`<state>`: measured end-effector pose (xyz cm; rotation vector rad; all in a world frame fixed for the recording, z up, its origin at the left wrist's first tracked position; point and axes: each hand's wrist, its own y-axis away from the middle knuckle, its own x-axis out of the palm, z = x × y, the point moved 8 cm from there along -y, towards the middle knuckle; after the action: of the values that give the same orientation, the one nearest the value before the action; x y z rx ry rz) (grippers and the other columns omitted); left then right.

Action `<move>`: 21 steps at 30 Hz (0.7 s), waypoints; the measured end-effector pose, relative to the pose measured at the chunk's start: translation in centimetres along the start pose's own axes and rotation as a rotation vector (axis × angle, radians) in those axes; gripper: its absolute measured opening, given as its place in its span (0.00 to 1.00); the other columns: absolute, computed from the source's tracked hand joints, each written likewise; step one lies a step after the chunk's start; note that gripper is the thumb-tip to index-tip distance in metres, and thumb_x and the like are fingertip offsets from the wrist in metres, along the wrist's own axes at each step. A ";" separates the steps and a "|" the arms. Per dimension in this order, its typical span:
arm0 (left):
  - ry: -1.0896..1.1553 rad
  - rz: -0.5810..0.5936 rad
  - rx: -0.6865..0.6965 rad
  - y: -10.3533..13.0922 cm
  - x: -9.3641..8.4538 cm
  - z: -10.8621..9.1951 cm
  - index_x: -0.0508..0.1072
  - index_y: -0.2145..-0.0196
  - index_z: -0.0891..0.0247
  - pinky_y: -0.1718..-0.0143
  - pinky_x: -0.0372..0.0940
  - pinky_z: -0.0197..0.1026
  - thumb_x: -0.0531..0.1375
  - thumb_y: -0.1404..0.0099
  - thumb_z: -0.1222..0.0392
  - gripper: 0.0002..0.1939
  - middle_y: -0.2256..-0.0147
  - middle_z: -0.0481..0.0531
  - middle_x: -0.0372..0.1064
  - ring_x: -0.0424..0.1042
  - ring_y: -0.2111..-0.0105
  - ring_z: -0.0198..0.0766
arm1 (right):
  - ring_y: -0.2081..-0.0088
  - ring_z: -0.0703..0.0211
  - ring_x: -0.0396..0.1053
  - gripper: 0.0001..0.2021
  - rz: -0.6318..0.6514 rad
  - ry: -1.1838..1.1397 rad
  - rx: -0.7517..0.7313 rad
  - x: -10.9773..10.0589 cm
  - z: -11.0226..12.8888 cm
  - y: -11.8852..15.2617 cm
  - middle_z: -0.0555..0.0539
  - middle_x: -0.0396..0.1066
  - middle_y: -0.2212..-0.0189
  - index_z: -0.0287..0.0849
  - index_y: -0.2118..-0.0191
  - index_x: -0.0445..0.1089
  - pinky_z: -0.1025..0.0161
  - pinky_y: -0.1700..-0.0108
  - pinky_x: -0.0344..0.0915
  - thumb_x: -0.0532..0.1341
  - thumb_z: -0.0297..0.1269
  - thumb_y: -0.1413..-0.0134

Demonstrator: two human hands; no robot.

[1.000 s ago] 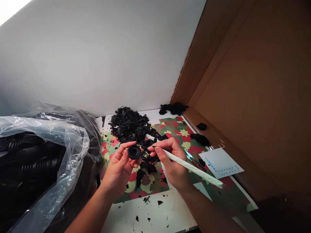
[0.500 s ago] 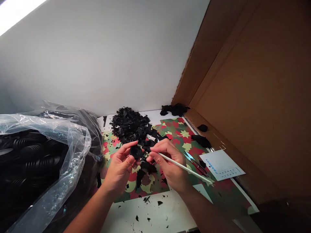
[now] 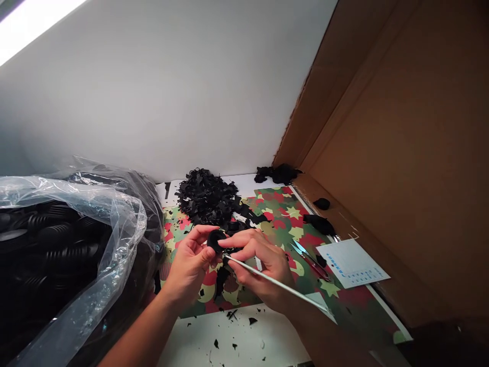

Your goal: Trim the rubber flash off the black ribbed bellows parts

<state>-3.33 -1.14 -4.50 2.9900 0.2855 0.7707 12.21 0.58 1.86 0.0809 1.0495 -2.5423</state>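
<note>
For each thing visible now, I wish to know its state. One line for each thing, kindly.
Left hand: closed on the cup
Right hand: gripping the stick, one fingertip at the cup
Cup: held, hollow side showing
Stick: held, slanting
Bag: open, holding ribbed pieces
Scraps: heaped, some scattered
Card: lying printed side up
Red-handled tool: lying on the mat; open or shut unclear
Lamp: lit

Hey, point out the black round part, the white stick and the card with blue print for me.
Black round part (image 3: 214,242), head view: on its hollow face.
White stick (image 3: 278,284), head view: about midway along its length.
Card with blue print (image 3: 352,262), head view: middle of its face.
</note>
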 end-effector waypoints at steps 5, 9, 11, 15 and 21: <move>0.009 0.023 0.010 0.0 0.1 0.0 0.82 0.60 0.63 0.77 0.60 0.31 0.80 0.54 0.51 0.25 0.68 0.51 0.76 0.67 0.77 0.28 | 0.56 0.54 0.76 0.07 0.031 0.060 -0.017 0.2 0.0 0.2 0.51 0.83 0.56 0.49 0.65 0.71 0.52 0.51 0.68 0.65 0.28 0.39; 0.021 0.032 0.015 0.1 0.3 -0.1 0.82 0.61 0.64 0.77 0.60 0.30 0.80 0.54 0.52 0.25 0.69 0.51 0.77 0.68 0.78 0.28 | 0.57 0.54 0.76 0.07 0.038 0.096 -0.029 0.3 0.0 0.3 0.50 0.83 0.56 0.49 0.64 0.70 0.53 0.53 0.69 0.64 0.28 0.38; 0.025 0.031 0.015 0.1 0.4 -0.2 0.83 0.61 0.64 0.77 0.60 0.30 0.80 0.54 0.52 0.24 0.70 0.51 0.77 0.68 0.78 0.28 | 0.58 0.54 0.75 0.07 0.039 0.110 -0.051 0.3 0.2 0.3 0.50 0.83 0.56 0.49 0.64 0.70 0.53 0.54 0.69 0.63 0.28 0.38; 0.065 0.034 0.003 0.3 0.6 -0.2 0.83 0.61 0.63 0.78 0.59 0.29 0.80 0.54 0.53 0.23 0.71 0.50 0.76 0.68 0.79 0.28 | 0.58 0.55 0.75 0.08 0.041 0.159 -0.127 0.4 1.0 0.1 0.51 0.83 0.55 0.49 0.62 0.68 0.54 0.55 0.69 0.62 0.27 0.37; 0.115 0.022 -0.017 0.3 0.7 0.1 0.84 0.63 0.63 0.79 0.59 0.28 0.81 0.56 0.55 0.23 0.71 0.48 0.75 0.68 0.78 0.26 | 0.59 0.56 0.76 0.09 0.031 0.315 -0.284 0.9 2.3 0.4 0.51 0.83 0.55 0.48 0.61 0.67 0.54 0.56 0.67 0.60 0.24 0.37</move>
<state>-2.66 -1.30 -4.21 2.9430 0.2501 0.9445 11.71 -1.56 3.12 0.4261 1.5050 -2.3740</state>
